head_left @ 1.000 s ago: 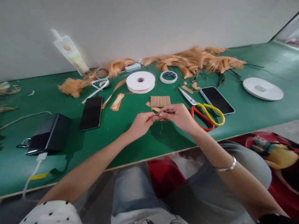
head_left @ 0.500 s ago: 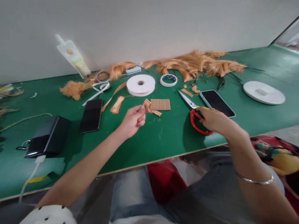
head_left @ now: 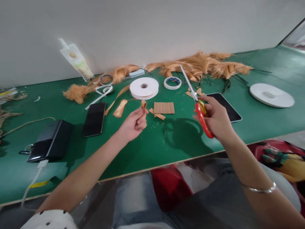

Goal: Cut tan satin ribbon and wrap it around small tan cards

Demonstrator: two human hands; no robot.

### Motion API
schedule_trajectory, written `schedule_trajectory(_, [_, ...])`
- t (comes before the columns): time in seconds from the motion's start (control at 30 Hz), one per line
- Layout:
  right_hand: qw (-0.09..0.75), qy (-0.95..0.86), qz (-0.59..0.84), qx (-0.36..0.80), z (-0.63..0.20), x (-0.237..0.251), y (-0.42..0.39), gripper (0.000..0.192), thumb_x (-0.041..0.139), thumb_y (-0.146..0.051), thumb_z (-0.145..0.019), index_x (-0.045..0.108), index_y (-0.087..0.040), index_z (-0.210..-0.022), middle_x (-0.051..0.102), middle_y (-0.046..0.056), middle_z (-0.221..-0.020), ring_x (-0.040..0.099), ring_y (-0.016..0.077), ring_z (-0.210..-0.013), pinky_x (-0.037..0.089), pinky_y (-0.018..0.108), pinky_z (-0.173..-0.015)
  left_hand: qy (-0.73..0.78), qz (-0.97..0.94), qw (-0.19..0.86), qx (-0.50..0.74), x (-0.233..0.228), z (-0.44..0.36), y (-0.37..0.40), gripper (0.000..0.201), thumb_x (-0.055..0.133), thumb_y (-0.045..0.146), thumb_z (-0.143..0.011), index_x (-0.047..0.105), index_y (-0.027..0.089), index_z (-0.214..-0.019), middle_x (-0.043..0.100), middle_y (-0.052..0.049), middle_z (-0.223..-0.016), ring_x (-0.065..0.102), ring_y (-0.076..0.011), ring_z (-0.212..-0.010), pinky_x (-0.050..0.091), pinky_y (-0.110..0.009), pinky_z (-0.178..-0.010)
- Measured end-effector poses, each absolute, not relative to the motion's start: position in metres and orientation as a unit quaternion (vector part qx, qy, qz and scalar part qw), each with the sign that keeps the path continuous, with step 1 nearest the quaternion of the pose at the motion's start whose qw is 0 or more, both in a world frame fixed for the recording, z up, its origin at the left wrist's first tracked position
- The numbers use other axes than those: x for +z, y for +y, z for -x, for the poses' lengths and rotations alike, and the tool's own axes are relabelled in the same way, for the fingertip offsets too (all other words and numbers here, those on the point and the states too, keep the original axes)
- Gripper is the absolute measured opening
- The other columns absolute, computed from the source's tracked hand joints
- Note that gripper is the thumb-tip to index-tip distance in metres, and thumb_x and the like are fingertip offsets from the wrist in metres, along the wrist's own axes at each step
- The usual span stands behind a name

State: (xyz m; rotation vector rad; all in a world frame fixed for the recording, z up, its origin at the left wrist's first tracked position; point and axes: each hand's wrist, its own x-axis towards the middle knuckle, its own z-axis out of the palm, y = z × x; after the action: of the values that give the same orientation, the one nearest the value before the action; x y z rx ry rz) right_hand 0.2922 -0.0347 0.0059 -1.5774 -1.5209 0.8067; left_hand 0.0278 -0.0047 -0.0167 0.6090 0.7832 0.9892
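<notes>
My left hand pinches a small tan strip piece between thumb and fingers, held just above the green table. My right hand grips red-and-yellow-handled scissors, lifted off the table with the blades pointing up and away to the left. A flat tan card of joined strips lies on the table between my hands, with loose tan offcuts beside it.
A white tape roll and a smaller roll sit behind the card. Ginger hair bundles line the wall. Phones lie at left and right. A power bank, a white disc.
My hands parted: the right one reached to the scissors on the table and lifted them. The left hand kept the tan piece and raised it slightly.
</notes>
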Motion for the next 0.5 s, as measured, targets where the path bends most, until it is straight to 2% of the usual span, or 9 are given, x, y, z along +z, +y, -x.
schedule_trajectory(0.07, [0.46, -0.51, 0.539, 0.487, -0.281, 0.011, -0.042, 0.054, 0.075, -0.021, -0.057, 0.047, -0.026, -0.103, 0.06, -0.002, -0.079, 0.055, 0.0131, -0.064, 0.047, 0.027, -0.063, 0.354, -0.28, 0.764, 0.461, -0.016, -0.027, -0.004, 0.038, 0.035, 0.017, -0.097, 0.061, 0.013, -0.068, 0.035, 0.007, -0.039, 0.024, -0.0021, -0.027, 0.019, -0.015, -0.032])
schedule_trajectory(0.13, [0.452, -0.47, 0.468, 0.597, -0.268, 0.013, -0.052, 0.053, 0.078, -0.015, -0.052, 0.047, -0.027, -0.093, 0.056, -0.006, -0.072, 0.05, 0.0081, -0.058, 0.044, 0.021, -0.056, 0.347, -0.281, 0.767, 0.462, -0.015, -0.026, -0.003, 0.037, 0.036, 0.017, -0.096, 0.062, 0.012, -0.07, 0.038, 0.007, -0.04, 0.024, -0.0014, -0.026, 0.019, -0.014, -0.031])
schedule_trajectory(0.2, [0.429, -0.448, 0.402, 0.674, -0.253, 0.012, -0.061, 0.049, 0.077, -0.015, -0.057, 0.05, -0.027, -0.095, 0.05, -0.008, -0.067, 0.043, 0.005, -0.053, 0.04, 0.018, -0.051, 0.34, -0.279, 0.769, 0.463, -0.015, -0.025, -0.003, 0.036, 0.038, 0.017, -0.096, 0.062, 0.012, -0.07, 0.039, 0.007, -0.04, 0.022, -0.0003, -0.025, 0.018, -0.013, -0.031])
schedule_trajectory(0.4, [0.389, -0.435, 0.311, 0.75, -0.224, 0.005, -0.084, 0.054, 0.078, -0.016, -0.062, 0.054, -0.027, -0.109, 0.045, -0.006, -0.072, 0.036, 0.0047, -0.055, 0.034, 0.017, -0.046, 0.337, -0.279, 0.764, 0.474, -0.014, -0.022, 0.0, 0.039, 0.034, 0.016, -0.097, 0.061, 0.013, -0.069, 0.035, 0.008, -0.038, 0.02, -0.0004, -0.026, 0.019, -0.013, -0.033])
schedule_trajectory(0.5, [0.383, -0.439, 0.301, 0.755, -0.222, 0.007, -0.093, 0.056, 0.081, -0.031, -0.064, 0.05, -0.029, -0.11, 0.042, -0.005, -0.076, 0.034, 0.0059, -0.058, 0.033, 0.018, -0.047, 0.352, -0.276, 0.757, 0.476, -0.011, -0.021, 0.0, 0.041, 0.033, 0.019, -0.098, 0.06, 0.014, -0.068, 0.032, 0.008, -0.038, 0.019, -0.001, -0.026, 0.018, -0.014, -0.033])
